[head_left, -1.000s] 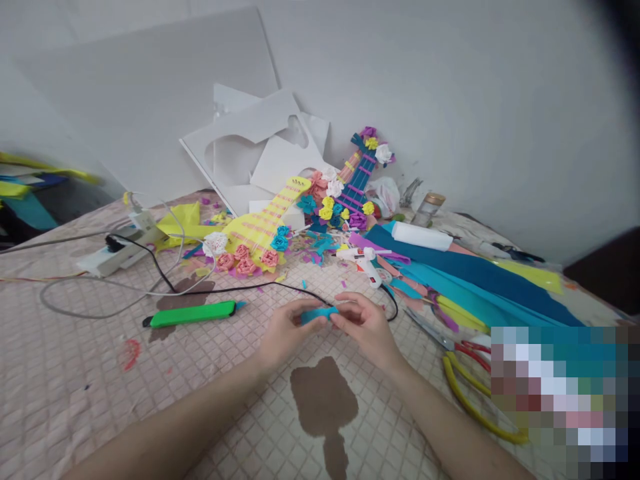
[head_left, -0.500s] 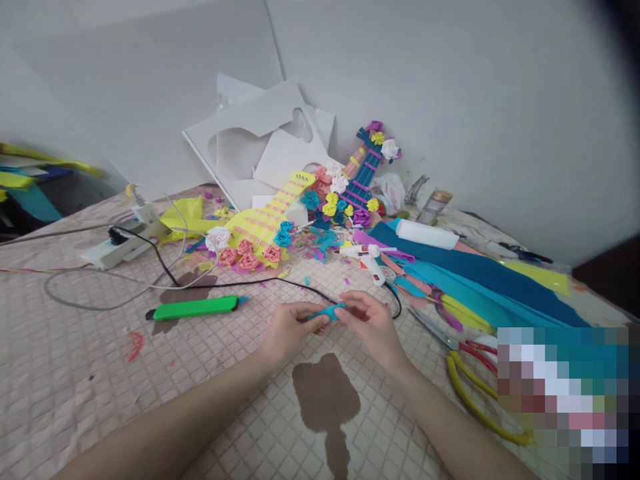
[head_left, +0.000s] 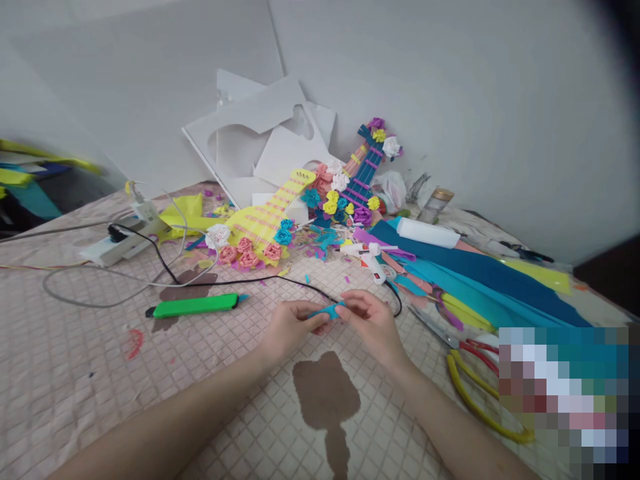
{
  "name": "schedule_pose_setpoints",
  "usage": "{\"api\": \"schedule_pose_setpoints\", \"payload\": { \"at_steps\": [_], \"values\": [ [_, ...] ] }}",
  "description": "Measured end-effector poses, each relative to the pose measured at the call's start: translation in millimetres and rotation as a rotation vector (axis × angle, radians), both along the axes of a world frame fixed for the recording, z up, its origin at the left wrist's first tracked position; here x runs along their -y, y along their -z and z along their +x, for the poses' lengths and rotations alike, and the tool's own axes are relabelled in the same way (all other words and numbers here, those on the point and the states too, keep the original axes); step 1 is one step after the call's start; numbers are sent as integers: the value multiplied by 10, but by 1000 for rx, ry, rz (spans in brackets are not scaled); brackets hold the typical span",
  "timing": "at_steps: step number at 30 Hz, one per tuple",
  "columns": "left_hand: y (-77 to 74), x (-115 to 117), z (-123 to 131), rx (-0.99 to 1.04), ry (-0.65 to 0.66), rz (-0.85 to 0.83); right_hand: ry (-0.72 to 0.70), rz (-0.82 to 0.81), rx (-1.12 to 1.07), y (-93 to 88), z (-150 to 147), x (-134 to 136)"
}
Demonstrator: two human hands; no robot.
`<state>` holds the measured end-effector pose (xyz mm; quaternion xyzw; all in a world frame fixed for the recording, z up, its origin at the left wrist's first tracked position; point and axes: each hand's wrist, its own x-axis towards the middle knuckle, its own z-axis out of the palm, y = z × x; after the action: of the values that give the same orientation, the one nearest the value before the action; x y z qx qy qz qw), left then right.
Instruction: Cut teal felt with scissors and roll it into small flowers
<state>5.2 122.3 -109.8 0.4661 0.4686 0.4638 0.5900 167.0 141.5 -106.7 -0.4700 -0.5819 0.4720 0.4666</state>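
The table (head_left: 225, 420), covered in a grid pattern, carries blue sheets (head_left: 450, 283) to the right and a yellow guitar-shaped piece (head_left: 257, 217) farther back; over its middle, the left hand (head_left: 290, 328) and right hand (head_left: 373, 327) both pinch, thumbs against fingers, a small blue strip (head_left: 331, 311) between them

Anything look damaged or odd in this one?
Yes. The grid-patterned table covering has an irregular brown patch at the near middle, where the pattern is missing, possibly torn or worn through. A curved red mark shows at left. Pixelated blocks hide the lower right.
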Motion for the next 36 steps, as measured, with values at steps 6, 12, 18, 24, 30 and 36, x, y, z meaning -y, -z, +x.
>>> {"api": "schedule_pose_setpoints", "payload": {
  "at_steps": [6, 12, 18, 24, 30, 36],
  "values": [
    [-10, 1, 0, -9, -16, -13, -2, -16, 0, -1, 1, 0],
    [-30, 1, 0, -36, -30, -17, -17, -16, -5, 7, 9, -4],
    [-49, 1, -6, -85, -32, -9, -28, -31, -37, -6, 3, 2],
    [-40, 13, 1, -106, -48, 17, -34, -49, -60, -17, -3, 11],
    [-37, 17, 0, -85, -46, -28, -33, -61, -73, -17, -8, 8],
    [-35, 9, -4, -89, -50, -33, -47, -80, -86, -20, -9, 4]
  ]
}}
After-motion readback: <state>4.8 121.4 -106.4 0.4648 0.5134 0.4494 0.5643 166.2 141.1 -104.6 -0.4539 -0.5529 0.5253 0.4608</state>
